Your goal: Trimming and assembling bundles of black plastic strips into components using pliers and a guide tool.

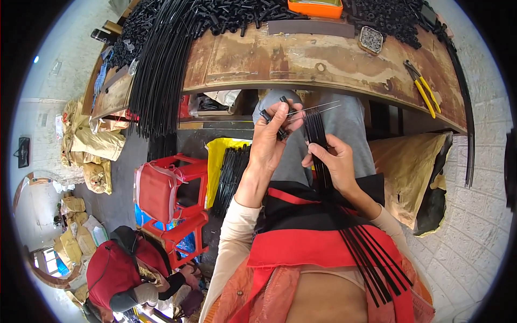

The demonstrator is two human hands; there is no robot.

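Observation:
My left hand (273, 125) is closed around a few short black tubes (264, 115), just beyond the table's near edge and above my lap. Two thin metal wires (326, 109) stick out from that hand to the right, passing across the tips of a bundle of thin black rods (371, 264). My right hand (331, 156) pinches this bundle a little below its upper ends. The rods fan out downward over my red and black apron (307, 247). How the wires meet the tubes is hidden by my left fingers.
Small black parts (231, 16) heap along the back of the wooden table (237, 59). Long black rods (161, 70) hang over its left edge. Yellow-handled pliers (423, 89), a small tin (371, 40) and an orange tray (315, 7) lie there. Red stools (171, 188) and a co-worker (126, 274) are left.

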